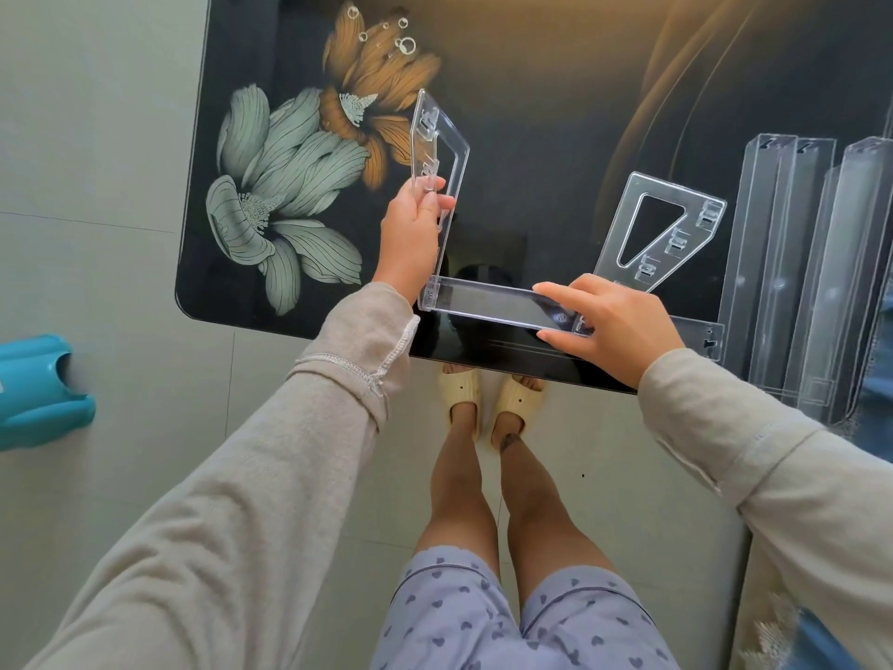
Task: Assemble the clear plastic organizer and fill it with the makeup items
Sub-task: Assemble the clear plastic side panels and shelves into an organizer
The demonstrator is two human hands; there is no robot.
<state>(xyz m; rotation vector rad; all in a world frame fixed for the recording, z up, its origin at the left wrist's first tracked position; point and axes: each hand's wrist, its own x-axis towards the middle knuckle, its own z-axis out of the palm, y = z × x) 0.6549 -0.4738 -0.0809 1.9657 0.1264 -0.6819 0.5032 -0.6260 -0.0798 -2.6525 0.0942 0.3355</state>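
While the right hand (613, 326) is gripping the right end of a clear tray (488, 304) at the near edge of the table (531, 113), the left hand (410, 229) is pinching an upright side panel (447, 147), its foot meeting the tray's left end. Beyond, a second panel (691, 227) is lying flat beside spare trays (783, 263).

We took the place for a home. Past the fingers (428, 206) of our left hand (410, 229) spread a glossy black glass table printed with big pale-green and orange flowers (531, 113), a household piece. Below those fingers, under the table's near edge, we saw pale grey floor tiles (121, 186), cream foam slippers (464, 386) on bare feet and lilac heart-print pyjama shorts (454, 616). Far left of the fingers a teal moulded plastic object (34, 389) sat on the tiles.
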